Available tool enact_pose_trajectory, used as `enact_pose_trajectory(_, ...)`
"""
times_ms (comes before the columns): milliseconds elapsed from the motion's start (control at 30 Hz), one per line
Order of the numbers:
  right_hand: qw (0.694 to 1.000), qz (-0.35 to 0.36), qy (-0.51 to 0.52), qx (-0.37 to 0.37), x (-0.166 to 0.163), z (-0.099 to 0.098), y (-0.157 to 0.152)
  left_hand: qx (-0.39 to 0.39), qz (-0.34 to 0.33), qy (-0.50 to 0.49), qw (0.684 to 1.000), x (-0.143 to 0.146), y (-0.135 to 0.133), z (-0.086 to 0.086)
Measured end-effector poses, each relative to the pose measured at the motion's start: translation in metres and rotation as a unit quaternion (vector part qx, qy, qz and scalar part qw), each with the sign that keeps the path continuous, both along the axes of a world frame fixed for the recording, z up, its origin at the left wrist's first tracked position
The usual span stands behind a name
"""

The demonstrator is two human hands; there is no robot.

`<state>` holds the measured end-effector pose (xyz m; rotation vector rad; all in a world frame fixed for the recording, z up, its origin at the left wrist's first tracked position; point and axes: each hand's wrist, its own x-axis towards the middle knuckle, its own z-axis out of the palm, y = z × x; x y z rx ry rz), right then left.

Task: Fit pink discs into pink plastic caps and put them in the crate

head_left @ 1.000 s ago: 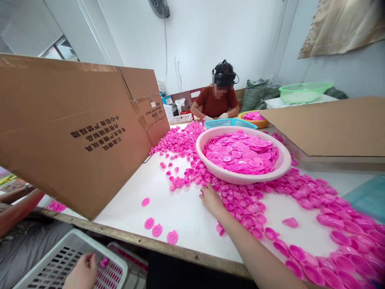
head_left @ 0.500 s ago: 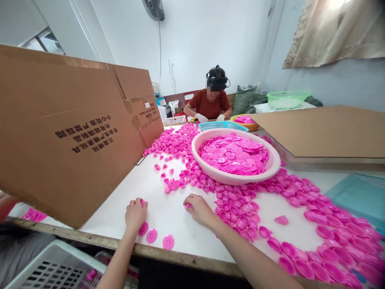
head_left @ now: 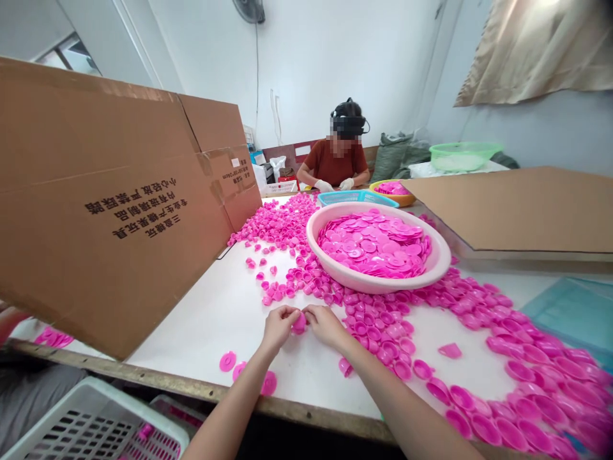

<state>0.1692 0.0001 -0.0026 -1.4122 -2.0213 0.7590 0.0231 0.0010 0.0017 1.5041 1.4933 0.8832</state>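
Observation:
My left hand (head_left: 280, 327) and my right hand (head_left: 326, 324) meet above the white table, fingertips pinched around a small pink plastic piece (head_left: 299, 324). The fingers partly cover it, so I cannot tell whether it is one part or two pressed together. Close to the table's front edge lie pink toy saucers (head_left: 228, 361), some partly behind my left forearm. Right of my right hand spreads a pile of pink toy cups (head_left: 378, 332), with one loose cup (head_left: 345, 367) beside my right wrist.
Behind my hands stands a pink basin (head_left: 330, 276) heaped with saucers. A large cardboard box (head_left: 105, 211) leans in at left, above a white basket (head_left: 96, 409). Another cardboard piece (head_left: 517, 211) lies at right. Across the table, a gloved person (head_left: 338, 163) works near a blue basket (head_left: 357, 199).
My left hand has moved right and up, away from the saucers, to meet my right hand. Now both hands pinch at one pink piece. A loose cup shows near my right wrist.

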Motion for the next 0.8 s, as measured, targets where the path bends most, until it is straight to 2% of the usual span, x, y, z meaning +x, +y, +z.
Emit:
enact_pose_trajectory(167,0.999,-0.033,-0.023,-0.012,-0.004,-0.002,-0.001,0.061,0.005,0.180,0.982,0.000,-0.001,-0.008)
enact_pose_trajectory(233,0.999,-0.036,-0.033,-0.019,-0.006,-0.001,-0.001,0.066,0.005,0.183,0.981,-0.002,-0.003,-0.007)
enact_pose_trajectory(400,0.998,-0.038,-0.048,-0.036,-0.009,0.003,-0.001,0.018,-0.009,0.119,0.993,-0.003,-0.008,-0.005)
enact_pose_trajectory(600,0.997,-0.043,-0.028,-0.051,-0.007,0.003,-0.003,0.069,-0.039,0.195,0.977,-0.004,-0.007,-0.004)
enact_pose_trajectory(733,0.996,-0.052,-0.031,-0.058,-0.007,0.002,-0.004,0.010,-0.085,0.197,0.977,-0.005,0.005,0.000)
enact_pose_trajectory(800,0.996,-0.060,-0.030,-0.055,-0.008,0.000,-0.003,0.018,-0.073,0.238,0.968,0.000,0.012,0.003)
